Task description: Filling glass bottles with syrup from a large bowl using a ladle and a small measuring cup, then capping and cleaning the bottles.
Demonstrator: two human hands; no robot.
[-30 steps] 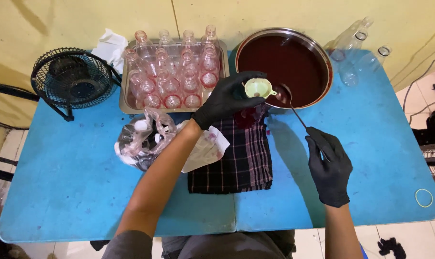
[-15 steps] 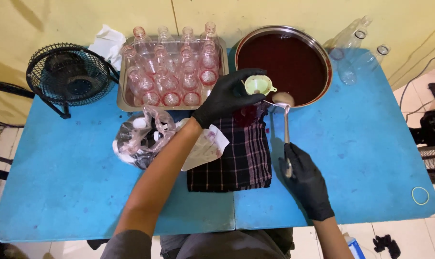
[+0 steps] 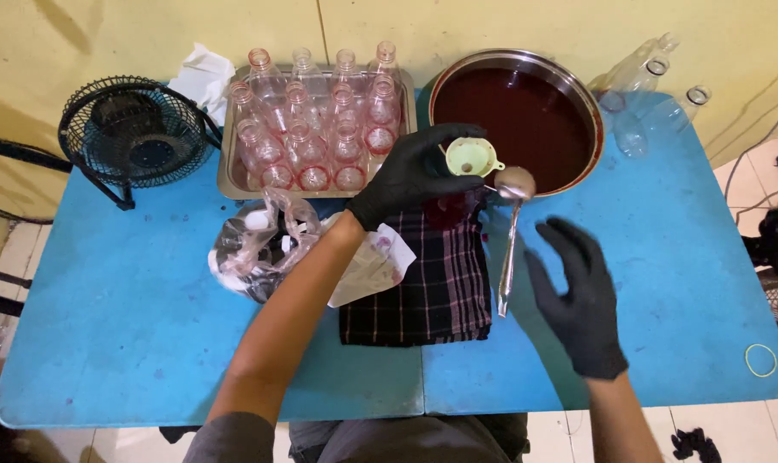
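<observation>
Dark red liquid (image 3: 518, 116) in steel basin (image 3: 588, 90)

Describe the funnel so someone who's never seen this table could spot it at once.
Start at the big round pan of dark red liquid at the back of the blue table. Just off its near left rim, the left hand in a black glove steadies a small funnel over a bottle. It is the only pale yellow-green piece there; the ladle beside it is metal.

funnel (image 3: 472, 157) before basin (image 3: 591, 107); tray (image 3: 227, 167) left; ladle (image 3: 509, 249) beside cloth (image 3: 423, 291)
</observation>
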